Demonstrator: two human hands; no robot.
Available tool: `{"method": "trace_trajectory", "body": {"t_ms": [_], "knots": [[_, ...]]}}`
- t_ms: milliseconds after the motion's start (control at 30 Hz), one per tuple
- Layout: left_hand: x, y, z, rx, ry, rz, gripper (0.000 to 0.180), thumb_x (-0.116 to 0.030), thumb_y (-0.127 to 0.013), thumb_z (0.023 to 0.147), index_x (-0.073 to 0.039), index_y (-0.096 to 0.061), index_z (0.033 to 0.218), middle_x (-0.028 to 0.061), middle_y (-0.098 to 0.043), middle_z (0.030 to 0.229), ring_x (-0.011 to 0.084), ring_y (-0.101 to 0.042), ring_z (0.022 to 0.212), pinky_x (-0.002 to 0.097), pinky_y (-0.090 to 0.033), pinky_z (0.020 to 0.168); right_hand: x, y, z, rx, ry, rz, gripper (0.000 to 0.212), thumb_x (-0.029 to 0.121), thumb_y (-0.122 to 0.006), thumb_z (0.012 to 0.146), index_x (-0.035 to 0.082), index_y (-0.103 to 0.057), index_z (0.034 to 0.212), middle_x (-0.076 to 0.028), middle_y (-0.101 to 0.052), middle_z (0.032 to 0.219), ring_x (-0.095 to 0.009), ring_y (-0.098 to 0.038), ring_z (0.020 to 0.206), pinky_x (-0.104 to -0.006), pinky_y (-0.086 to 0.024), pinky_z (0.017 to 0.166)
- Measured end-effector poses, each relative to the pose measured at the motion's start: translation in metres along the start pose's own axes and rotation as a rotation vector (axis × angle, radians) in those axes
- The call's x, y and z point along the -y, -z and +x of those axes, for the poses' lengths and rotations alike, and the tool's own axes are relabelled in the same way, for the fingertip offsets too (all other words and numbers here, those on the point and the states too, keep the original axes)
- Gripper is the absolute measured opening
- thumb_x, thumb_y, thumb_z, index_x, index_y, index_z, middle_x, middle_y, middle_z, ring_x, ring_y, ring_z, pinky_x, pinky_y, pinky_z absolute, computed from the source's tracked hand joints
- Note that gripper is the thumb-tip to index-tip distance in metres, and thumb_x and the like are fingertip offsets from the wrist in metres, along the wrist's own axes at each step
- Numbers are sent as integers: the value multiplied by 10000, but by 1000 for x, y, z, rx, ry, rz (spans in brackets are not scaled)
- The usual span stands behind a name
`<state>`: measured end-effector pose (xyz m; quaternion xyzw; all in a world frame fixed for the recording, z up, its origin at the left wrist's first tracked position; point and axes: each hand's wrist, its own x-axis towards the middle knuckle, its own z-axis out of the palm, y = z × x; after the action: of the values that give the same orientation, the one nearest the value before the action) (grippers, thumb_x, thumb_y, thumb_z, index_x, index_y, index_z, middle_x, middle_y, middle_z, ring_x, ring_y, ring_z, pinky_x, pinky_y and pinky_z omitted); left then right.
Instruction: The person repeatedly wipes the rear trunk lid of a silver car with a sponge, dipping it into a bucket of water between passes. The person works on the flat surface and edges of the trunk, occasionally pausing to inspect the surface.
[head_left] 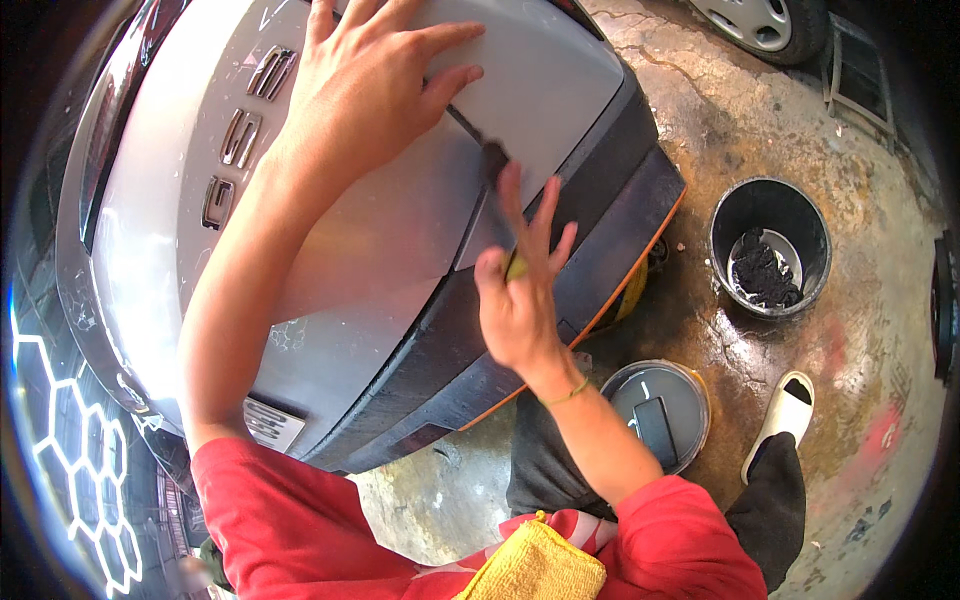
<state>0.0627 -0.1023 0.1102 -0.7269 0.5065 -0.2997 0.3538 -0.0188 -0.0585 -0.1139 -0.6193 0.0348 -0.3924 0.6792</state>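
Evidently braced over the rear of a silver car (370, 250), the person has the left hand (375, 85) spread open on its painted panel, thumb held out to the side; it grips nothing, though some fingertips run past the upper edge of the view. The right hand (525, 290) is partly closed, its fingers fanned loosely around a brush (495, 162) whose dark head meets the car beside a narrow panel seam; motion blurs the tool, and a bit of yellowish handle shows at the palm. Chrome letters (238, 138) run along the panel to the left of the left forearm, and a dark bumper (425, 400) lies below the right hand's side of the bodywork. On the wet, stained floor (860, 340), a black bucket (721, 262) holds a dark crumpled cloth (765, 275), while a second bucket (704, 420) containing greyish liquid stands nearer the person. A yellow towel (540, 565) lies against the red shirt (290, 520).
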Motion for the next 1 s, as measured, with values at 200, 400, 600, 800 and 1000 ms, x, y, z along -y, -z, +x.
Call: {"method": "trace_trajectory", "body": {"t_ms": [200,400,600,800,1000], "knots": [[-15,16,5,32,51,-42,376,-367,-685,924,-207,-739,1260,188,-477,1528,401,-328,1487,621,-160,1234,-4,0,-11,-31,6,-9,773,571,-198,1077,28,-205,1627,-160,-203,1696,-484,1,1556,-732,91,1132],[-14,16,3,39,67,-21,377,-375,-689,921,-210,-741,1256,188,-480,1526,396,-333,1486,614,-162,1236,-8,11,-2,17,40,-4,767,588,-227,1071,66,-213,1633,-135,-225,1695,-488,-15,1555,-735,91,1126],[-18,17,2,24,77,-28,361,-359,-692,921,-204,-748,1242,185,-485,1525,400,-345,1481,613,-163,1237,-2,10,25,-21,121,-39,707,516,-277,1087,53,-256,1620,-140,-272,1679,-493,-37,1553,-736,91,1125],[-14,17,6,43,44,-21,394,-347,-704,907,-208,-728,1275,182,-480,1529,387,-337,1487,613,-180,1234,-15,29,-41,-166,-174,265,580,402,-326,1109,-4,-410,1515,-171,-286,1652,-371,-175,1538,-596,-59,1193],[-32,-33,-35,225,-375,-207,514,-312,-833,761,-275,-729,1263,39,-500,1542,249,-347,1507,563,-189,1256,-21,43,-6,-447,-260,506,417,260,-454,1118,-79,-500,1357,-136,-568,1351,-201,-528,1242,-362,-386,1090]]}}
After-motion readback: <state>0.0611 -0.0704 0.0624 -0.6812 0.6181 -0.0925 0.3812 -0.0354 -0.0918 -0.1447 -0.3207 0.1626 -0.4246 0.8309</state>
